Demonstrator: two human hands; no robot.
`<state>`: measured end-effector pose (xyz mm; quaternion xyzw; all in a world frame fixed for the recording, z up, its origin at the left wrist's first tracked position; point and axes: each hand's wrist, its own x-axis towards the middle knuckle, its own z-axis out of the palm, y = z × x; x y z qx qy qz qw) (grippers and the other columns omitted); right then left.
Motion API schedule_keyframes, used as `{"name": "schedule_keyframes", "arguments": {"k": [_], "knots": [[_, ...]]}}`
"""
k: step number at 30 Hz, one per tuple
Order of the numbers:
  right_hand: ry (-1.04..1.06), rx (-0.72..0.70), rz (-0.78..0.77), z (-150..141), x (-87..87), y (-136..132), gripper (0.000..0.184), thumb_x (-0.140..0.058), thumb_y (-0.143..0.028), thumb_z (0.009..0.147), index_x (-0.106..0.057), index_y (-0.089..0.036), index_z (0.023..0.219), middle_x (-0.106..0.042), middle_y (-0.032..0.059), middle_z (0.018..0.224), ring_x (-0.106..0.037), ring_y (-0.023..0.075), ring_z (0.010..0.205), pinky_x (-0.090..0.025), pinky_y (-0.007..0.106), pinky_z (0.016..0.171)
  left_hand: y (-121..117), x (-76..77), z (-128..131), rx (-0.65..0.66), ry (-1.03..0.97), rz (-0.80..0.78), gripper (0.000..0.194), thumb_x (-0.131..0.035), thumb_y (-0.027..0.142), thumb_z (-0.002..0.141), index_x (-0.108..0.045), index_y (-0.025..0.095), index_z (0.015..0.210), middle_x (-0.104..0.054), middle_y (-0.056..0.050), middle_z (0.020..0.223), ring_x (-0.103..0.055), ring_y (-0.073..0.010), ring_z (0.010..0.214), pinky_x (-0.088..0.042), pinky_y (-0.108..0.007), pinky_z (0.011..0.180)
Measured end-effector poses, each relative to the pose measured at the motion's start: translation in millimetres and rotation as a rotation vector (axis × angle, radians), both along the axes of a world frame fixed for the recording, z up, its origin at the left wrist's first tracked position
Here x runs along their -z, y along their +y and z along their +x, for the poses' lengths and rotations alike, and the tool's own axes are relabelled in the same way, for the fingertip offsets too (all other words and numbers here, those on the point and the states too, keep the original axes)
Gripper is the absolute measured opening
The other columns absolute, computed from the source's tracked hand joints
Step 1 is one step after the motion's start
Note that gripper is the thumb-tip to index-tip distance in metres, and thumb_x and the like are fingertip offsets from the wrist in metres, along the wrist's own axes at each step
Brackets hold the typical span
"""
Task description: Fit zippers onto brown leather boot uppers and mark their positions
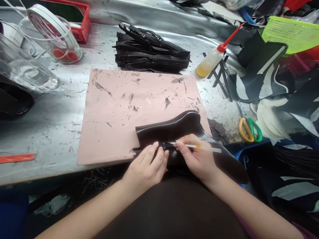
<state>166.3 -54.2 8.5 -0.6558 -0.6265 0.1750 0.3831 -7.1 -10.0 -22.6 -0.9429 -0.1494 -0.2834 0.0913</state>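
Workpiece [166, 129] | beneath left fingers [161, 148], grip unclear | right fingers [177, 144] clamped on slim stick [209, 149]

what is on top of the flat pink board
The board bears dark marks, and a glossy black sheet covers part of its near right side; whatever lies beneath it is hidden.

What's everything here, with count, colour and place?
bench: one, silvery, beneath
board: one, pink, centre
glossy piece: one, black, board's near right
slim tool: one, white, right hand
strip bundle: one, black, beyond board
bottle: one, translucent, red tip, upper right
scissors: one, yellow and green, right
red basket: one, upper left
lime basket: one, upper right
clear containers: two, upper left
tape roll: one, white, upper left
orange strip: one, left edge
scraps: many, black and white, right
edge clutter: partly hidden, uncounted
left hand: one, on glossy piece
right hand: one, holding slim tool
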Motion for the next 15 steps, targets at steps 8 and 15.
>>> {"name": "schedule_keyframes", "arguments": {"k": [8,15], "knots": [[0.009,0.009,0.002,0.2,1.7,-1.1,0.013,-0.053,-0.018,0.084,-0.057,-0.019,0.071,-0.062,0.0,0.064,-0.059,0.0118,0.058,-0.047,0.023,0.056,0.5,-0.8,0.2,0.008,-0.005,-0.002,0.028,-0.061,0.026,0.08,-0.065,0.005,0.099,-0.068,-0.01,0.091,-0.064,-0.0276,0.09,-0.056,-0.037,0.078],[0.017,-0.025,-0.011,0.3,0.1,-2.2,0.017,-0.051,-0.019,0.084,-0.055,-0.019,0.067,-0.06,0.0005,0.06,-0.056,0.0118,0.054,-0.045,0.024,0.052,0.9,-0.4,0.1,0.015,-0.009,-0.005,0.029,-0.062,0.026,0.079,-0.065,0.005,0.099,-0.068,-0.011,0.091,-0.064,-0.0282,0.09,-0.056,-0.037,0.078]]}}
